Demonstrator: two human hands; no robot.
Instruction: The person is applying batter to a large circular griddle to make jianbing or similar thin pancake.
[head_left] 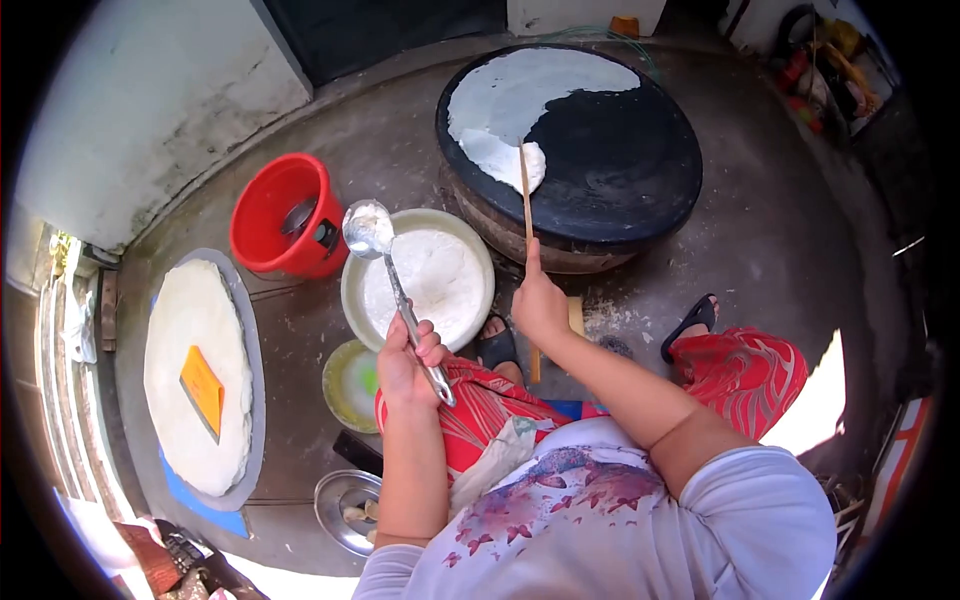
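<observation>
My left hand (411,362) is closed round the handle of a metal ladle (366,232), whose bowl is coated with white batter. Beneath the ladle stands a pale basin (487,290) holding white batter (440,275). My right hand (541,305) grips a thin wooden stick (527,200), index finger laid along it. The stick's far end rests in a thick lump of batter (532,167) on a round black griddle (620,160). A thin, pale layer of batter (520,85) curves over the griddle's far left part; the rest of its surface shows dark.
Left of the basin stands a red bucket (262,225). Flatbreads (190,300) lie stacked on a round board at the left, a yellow scraper (204,390) on top. Near my legs are a small bowl (340,400) and a metal dish (330,510). My sandalled feet flank the griddle's near side.
</observation>
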